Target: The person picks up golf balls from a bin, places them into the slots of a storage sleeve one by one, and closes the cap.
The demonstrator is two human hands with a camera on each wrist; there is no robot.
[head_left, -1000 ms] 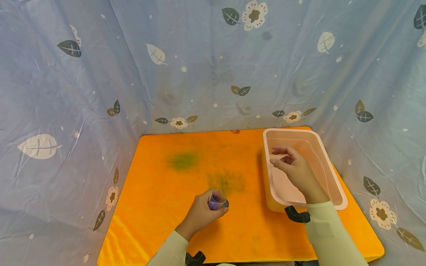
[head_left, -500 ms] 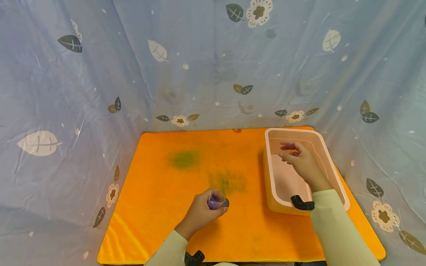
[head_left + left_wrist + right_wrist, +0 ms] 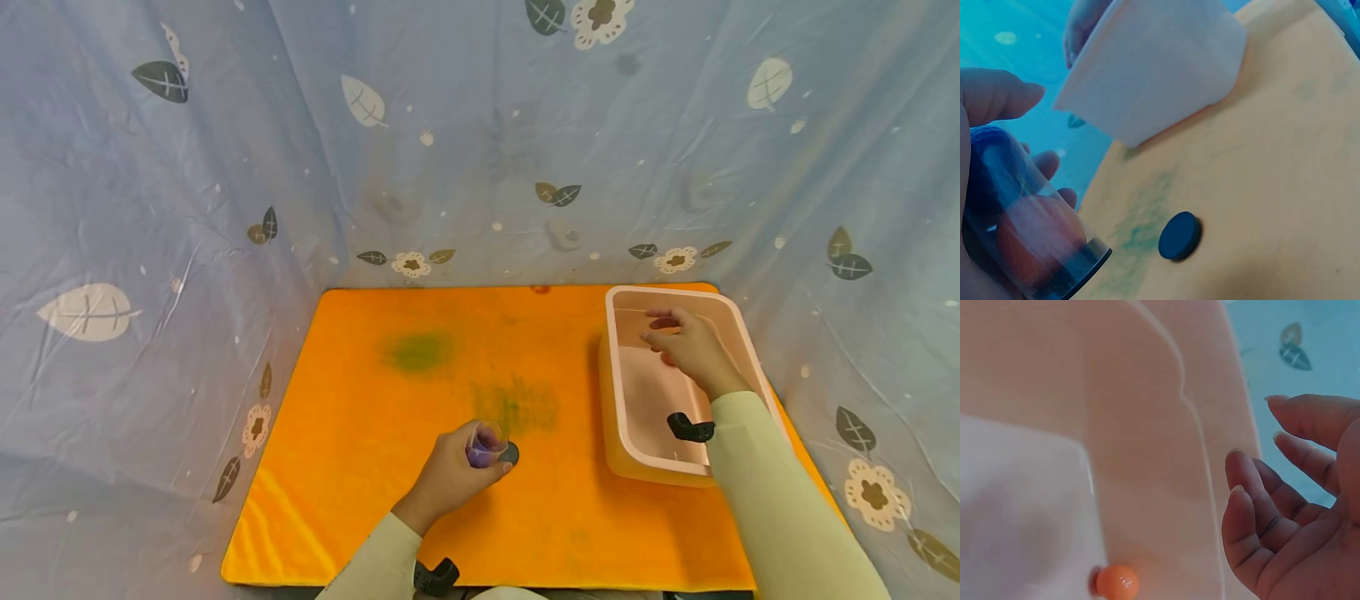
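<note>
Grip, left: my left hand (image 3: 450, 479) is curled round the clear tube (image 3: 487, 443), near the middle of the worktop's (image 3: 360, 442) front half. Right: my right hand (image 3: 693, 350) grasps nothing, fingers loosely bent over the tub (image 3: 617, 375) by the far right corner. An orange ball (image 3: 1119, 583) lies in the tub, at the foot of its wall.

Step in hand, I judge: transferring balls between tub and tube (the lid (image 3: 1180, 236) is off, beside the tube). If loading, the next move calls for lowering my right hand and pinching the ball.

Hard to make out: a reddish ball (image 3: 1041, 240) shows through the tube; the purple mass above may be another. My right sleeve hides the tub's near right corner.
</note>
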